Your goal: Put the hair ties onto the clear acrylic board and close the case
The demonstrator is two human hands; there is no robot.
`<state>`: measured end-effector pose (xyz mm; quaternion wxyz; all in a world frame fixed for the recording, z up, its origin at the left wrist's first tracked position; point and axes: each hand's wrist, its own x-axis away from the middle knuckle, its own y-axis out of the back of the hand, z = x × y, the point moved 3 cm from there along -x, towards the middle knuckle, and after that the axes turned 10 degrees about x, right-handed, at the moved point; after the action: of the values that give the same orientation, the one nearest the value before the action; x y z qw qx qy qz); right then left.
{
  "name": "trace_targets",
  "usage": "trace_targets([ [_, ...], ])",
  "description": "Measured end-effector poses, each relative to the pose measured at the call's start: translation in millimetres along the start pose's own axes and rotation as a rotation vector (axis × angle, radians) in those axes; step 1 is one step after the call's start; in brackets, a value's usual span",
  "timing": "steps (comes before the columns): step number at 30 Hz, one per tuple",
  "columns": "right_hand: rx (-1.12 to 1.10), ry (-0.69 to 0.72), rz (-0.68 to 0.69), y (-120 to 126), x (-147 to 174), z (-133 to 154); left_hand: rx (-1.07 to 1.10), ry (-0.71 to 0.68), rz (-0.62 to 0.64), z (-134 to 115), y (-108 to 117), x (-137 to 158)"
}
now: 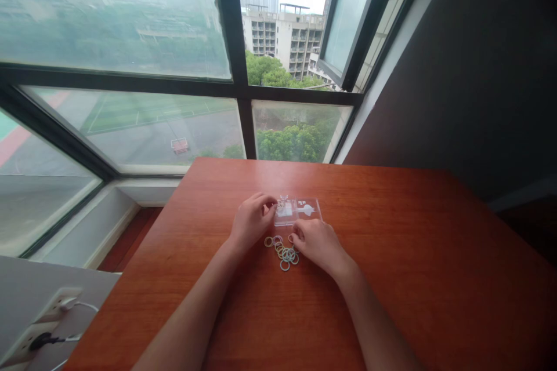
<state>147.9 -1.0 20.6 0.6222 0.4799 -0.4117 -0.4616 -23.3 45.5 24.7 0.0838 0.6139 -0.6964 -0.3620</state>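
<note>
The clear plastic board (pixel 299 211) lies flat on the wooden table (pixel 391 278), near the table's far edge, below the window (pixel 130 69). All positions below are given relative to this board.

Left hand (pixel 252 221): rests on the table at the board's left edge. The fingers are curled in, with thumb and fingertips pinched together at the board's left corner. A small ring appears to sit at the pinch; whether the fingers actually grip it cannot be told at this size.

Right hand (pixel 319 242): rests on the table just in front of the board, on its near side. The fingers are bent down, with the tips meeting at the right edge of the ring pile. Whether a ring is clamped between them cannot be told.

Small rings (pixel 282 251): a loose pile, some yellowish and some pale blue, lies on the table directly in front of the board, between the 2 hands. Several rings overlap; 1 ring lies apart at the left of the pile.

Wall outlet (pixel 47 316): well to the left of the board and nearer the viewer, off the table, with 2 cables plugged in.
</note>
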Motion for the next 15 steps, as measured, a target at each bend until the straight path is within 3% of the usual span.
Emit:
trace_targets([
  [5,-0.085,-0.041,-0.217,5.4,-1.8,-2.1,0.069,-0.031,0.017,-5.1,-1.3,0.8],
  [9,-0.163,-0.049,-0.384,7.8,-0.6,-4.8,0.216,-0.07,0.108,-15.1,-5.8,2.2],
  [15,-0.191,-0.029,-0.467,7.7,0.9,-5.4,0.274,-0.093,0.191,-23.6,-11.9,4.5],
])
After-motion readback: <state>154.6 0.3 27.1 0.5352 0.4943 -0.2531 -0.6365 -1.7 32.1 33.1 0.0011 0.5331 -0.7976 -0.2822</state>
